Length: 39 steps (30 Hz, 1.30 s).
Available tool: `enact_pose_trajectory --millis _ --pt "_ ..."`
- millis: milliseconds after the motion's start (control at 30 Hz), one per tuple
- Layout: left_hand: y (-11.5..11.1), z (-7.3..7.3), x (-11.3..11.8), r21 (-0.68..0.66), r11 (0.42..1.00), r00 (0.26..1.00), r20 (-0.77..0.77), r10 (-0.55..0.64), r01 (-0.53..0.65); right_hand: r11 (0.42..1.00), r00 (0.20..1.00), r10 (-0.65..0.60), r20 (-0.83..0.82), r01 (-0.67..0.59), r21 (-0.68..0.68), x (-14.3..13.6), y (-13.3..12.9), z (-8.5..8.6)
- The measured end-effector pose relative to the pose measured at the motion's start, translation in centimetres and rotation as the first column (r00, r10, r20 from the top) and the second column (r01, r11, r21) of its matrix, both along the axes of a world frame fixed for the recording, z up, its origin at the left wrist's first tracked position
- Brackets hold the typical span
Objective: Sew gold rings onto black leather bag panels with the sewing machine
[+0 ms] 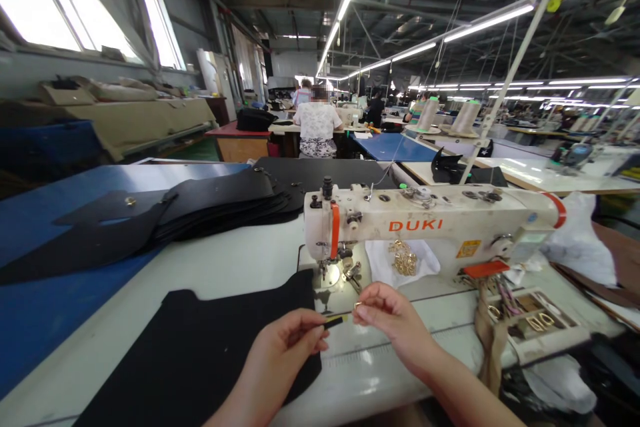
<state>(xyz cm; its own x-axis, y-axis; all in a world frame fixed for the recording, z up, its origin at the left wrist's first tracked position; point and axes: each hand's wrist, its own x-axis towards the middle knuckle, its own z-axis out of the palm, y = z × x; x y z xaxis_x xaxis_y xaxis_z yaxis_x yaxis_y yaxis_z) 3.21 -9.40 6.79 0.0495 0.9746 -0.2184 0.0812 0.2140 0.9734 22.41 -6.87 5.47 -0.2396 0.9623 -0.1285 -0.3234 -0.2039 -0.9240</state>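
Pinched in my left hand (293, 343) is a short black strip (334, 322), its free end pointing right. My right hand (393, 323) grips a small gold metal ring (357, 305) between thumb and fingertips, a little apart from the strip. Both hands are in front of the needle area of a white sewing machine (370, 220). A large black cut panel (220, 340) lies flat on the table, partly under my left hand and forearm. Behind the machine's arm, a pile of gold rings (404, 259) rests on a white plastic bag (429, 268).
Stacked black panels (235, 197) lie at the back left, reaching over a blue surface. On the right is an open tray (543, 350) with gold rings and tools, beside a hanging beige strap (484, 340). Thread cones (427, 115) stand behind; a person (317, 121) sits further ahead.
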Motion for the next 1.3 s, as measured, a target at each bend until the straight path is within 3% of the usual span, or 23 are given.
enact_pose_trajectory --millis 267,600,867,1067,1300 --pt "0.2 0.0 0.0 0.037 0.999 0.999 0.022 0.036 -0.037 0.984 0.985 -0.065 -0.16 0.037 -0.173 -1.1 -0.6 -1.1" --pt "0.2 0.0 0.0 0.038 0.999 0.999 0.027 0.037 -0.038 0.945 0.899 -0.024 -0.436 -0.122 -0.303 -1.6 -0.9 -0.9" --pt "0.4 -0.2 0.3 0.04 0.998 0.998 0.04 0.048 -0.05 0.918 0.929 -0.135 -0.345 -0.014 -0.396 -2.8 -1.0 -1.4" --pt "0.8 -0.5 0.8 0.023 0.998 0.995 0.078 0.06 -0.062 0.937 0.914 -0.168 -0.369 0.032 -0.348 -3.6 -1.4 -1.8" --pt "1.1 -1.1 0.5 0.029 1.0 0.993 0.12 -0.007 0.003 0.89 0.868 -0.184 -0.461 -0.052 -0.452 -3.5 -1.4 -2.1"
